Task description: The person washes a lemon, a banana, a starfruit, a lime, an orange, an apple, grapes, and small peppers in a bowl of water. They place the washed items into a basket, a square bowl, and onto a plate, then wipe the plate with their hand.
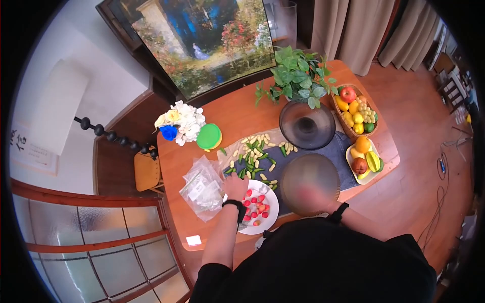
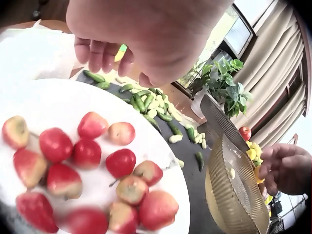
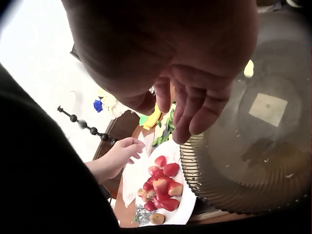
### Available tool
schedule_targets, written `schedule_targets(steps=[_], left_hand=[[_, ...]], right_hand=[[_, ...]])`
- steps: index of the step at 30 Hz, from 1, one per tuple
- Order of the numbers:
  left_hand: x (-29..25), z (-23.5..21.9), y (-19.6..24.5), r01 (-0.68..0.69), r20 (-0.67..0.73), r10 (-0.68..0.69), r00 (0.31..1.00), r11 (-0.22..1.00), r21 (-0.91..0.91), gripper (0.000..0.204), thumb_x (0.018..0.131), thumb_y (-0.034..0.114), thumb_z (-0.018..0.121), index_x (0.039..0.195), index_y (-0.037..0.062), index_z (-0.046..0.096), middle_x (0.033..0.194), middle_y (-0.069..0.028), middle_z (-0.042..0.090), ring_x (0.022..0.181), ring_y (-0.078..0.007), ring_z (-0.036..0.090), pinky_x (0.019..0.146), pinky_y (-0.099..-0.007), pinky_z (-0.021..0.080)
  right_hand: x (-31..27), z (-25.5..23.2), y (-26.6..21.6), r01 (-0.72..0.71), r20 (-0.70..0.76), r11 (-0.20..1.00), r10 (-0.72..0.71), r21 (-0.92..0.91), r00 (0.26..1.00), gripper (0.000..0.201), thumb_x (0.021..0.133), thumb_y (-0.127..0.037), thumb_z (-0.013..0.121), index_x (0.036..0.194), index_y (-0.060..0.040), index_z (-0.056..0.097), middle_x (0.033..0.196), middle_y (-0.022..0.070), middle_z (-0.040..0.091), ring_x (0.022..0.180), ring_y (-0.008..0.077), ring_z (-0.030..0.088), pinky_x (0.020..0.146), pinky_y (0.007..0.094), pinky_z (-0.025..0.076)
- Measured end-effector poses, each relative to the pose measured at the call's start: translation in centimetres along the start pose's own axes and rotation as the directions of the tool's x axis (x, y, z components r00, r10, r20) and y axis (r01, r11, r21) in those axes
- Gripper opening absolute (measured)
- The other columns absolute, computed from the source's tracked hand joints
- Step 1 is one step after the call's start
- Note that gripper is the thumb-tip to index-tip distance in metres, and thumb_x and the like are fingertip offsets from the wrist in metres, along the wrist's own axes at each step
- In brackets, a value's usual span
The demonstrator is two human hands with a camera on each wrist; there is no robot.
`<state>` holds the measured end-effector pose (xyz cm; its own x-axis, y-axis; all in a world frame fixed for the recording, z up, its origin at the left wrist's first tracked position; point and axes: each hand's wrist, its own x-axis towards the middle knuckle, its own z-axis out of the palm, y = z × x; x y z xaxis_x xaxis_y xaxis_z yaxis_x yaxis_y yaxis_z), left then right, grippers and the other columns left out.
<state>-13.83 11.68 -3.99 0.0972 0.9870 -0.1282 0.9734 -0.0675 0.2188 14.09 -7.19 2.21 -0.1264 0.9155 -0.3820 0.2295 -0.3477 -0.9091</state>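
In the head view my left hand (image 1: 236, 187) is over the far left rim of a white plate (image 1: 273, 216) of small red-and-yellow fruits (image 2: 56, 145). Its fingers hang loosely, with nothing seen in them, near a scatter of peanuts (image 1: 256, 139) and small green peppers (image 1: 250, 160). My right hand (image 3: 195, 97) is at a ribbed, see-through amber bowl (image 3: 214, 180), fingers relaxed and bent, nothing visible between them. It looks blurred in the head view. One peanut (image 2: 231, 173) shows inside the bowl in the left wrist view.
A dark glass bowl (image 1: 288, 136) stands behind the amber one. Fruit fills a basket (image 1: 337, 113) and a tray (image 1: 376, 178) on the right. Clear plastic bags (image 1: 202, 189), a green-lidded tub (image 1: 209, 136), flowers (image 1: 187, 121) and a leafy plant (image 1: 300, 76) are also on the table.
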Motion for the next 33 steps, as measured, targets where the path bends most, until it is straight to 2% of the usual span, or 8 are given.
schedule_targets(steps=[2,4,6,11,18,24,30,33], left_hand=[[2.4,1.0,0.5,0.224,0.385,-0.206,0.900,0.975,-0.001,0.059,0.079,0.044,0.066,0.120,0.0025,0.060,0.119,-0.0228,0.064,0.112,-0.0362,0.062,0.096,-0.0497,0.045],[4.0,1.9,0.6,0.217,0.438,-0.195,0.878,0.976,-0.002,0.069,0.078,0.048,0.066,0.127,0.0014,0.056,0.129,-0.0224,0.060,0.119,-0.0344,0.060,0.101,-0.0478,0.042],[5.0,2.7,0.6,0.213,0.605,-0.227,0.764,0.972,0.096,0.074,0.076,0.048,0.066,0.131,0.0001,0.053,0.129,-0.0199,0.061,0.119,-0.0328,0.060,0.103,-0.0471,0.041],[4.7,2.3,0.8,0.245,0.570,-0.237,0.787,0.967,0.064,0.095,0.073,0.048,0.066,0.140,-0.0108,0.031,0.128,-0.0224,0.061,0.118,-0.0327,0.060,0.104,-0.0423,0.040],[3.8,2.7,-0.9,0.324,0.417,-0.229,0.879,0.930,-0.172,0.079,0.078,0.039,0.063,0.130,-0.0151,0.039,0.121,-0.0347,0.059,0.117,-0.0421,0.058,0.102,-0.0429,0.042],[3.0,2.7,-0.6,0.242,0.336,-0.164,0.928,0.949,-0.204,0.059,0.082,0.040,0.061,0.119,-0.0040,0.046,0.112,-0.0312,0.063,0.108,-0.0450,0.061,0.094,-0.0481,0.046],[2.8,2.3,1.0,0.225,0.367,-0.215,0.905,0.974,0.016,0.060,0.084,0.045,0.057,0.123,0.0007,0.048,0.118,-0.0262,0.063,0.113,-0.0409,0.060,0.096,-0.0488,0.047],[2.1,4.1,0.5,0.141,0.170,-0.148,0.974,0.989,0.054,0.048,0.084,0.040,0.062,0.115,0.0049,0.054,0.108,-0.0203,0.064,0.101,-0.0374,0.064,0.088,-0.0494,0.049]], right_hand=[[-0.6,-0.3,1.0,-0.012,-0.032,1.000,0.012,0.006,0.999,0.034,0.091,-0.008,0.057,0.124,0.0005,0.058,0.097,0.0079,0.066,0.082,0.0134,0.063,0.075,0.0283,0.052],[-1.2,-0.7,1.1,-0.018,-0.072,1.000,0.019,0.015,0.997,0.034,0.091,-0.007,0.057,0.124,0.0006,0.058,0.097,0.0075,0.066,0.082,0.0131,0.063,0.076,0.0279,0.052],[-1.9,-1.0,0.9,-0.021,-0.099,0.999,0.018,-0.028,0.995,0.035,0.090,-0.005,0.056,0.124,0.0010,0.058,0.097,0.0076,0.066,0.082,0.0128,0.064,0.076,0.0272,0.052],[-3.2,-1.4,2.6,-0.037,-0.174,0.996,0.050,0.078,0.984,0.034,0.090,-0.003,0.055,0.123,0.0017,0.058,0.097,0.0088,0.066,0.079,0.0133,0.065,0.075,0.0275,0.053],[-3.4,-2.6,4.9,-0.047,-0.215,0.989,0.076,0.138,0.974,0.030,0.094,-0.006,0.056,0.122,0.0025,0.058,0.095,0.0074,0.066,0.078,0.0127,0.065,0.073,0.0282,0.054],[-3.8,-3.6,4.1,-0.102,-0.210,0.991,0.117,0.085,0.971,0.028,0.096,-0.011,0.056,0.121,0.0014,0.059,0.088,0.0061,0.066,0.076,0.0126,0.064,0.072,0.0276,0.053],[-5.3,-4.3,3.9,-0.105,-0.251,0.994,0.110,0.033,0.962,0.028,0.096,-0.013,0.056,0.120,0.0013,0.060,0.089,0.0073,0.067,0.076,0.0134,0.065,0.073,0.0292,0.053],[-6.3,-4.8,4.1,-0.096,-0.274,0.995,0.089,-0.012,0.957,0.028,0.096,-0.014,0.056,0.120,0.0017,0.060,0.090,0.0076,0.068,0.077,0.0138,0.064,0.074,0.0294,0.052]])
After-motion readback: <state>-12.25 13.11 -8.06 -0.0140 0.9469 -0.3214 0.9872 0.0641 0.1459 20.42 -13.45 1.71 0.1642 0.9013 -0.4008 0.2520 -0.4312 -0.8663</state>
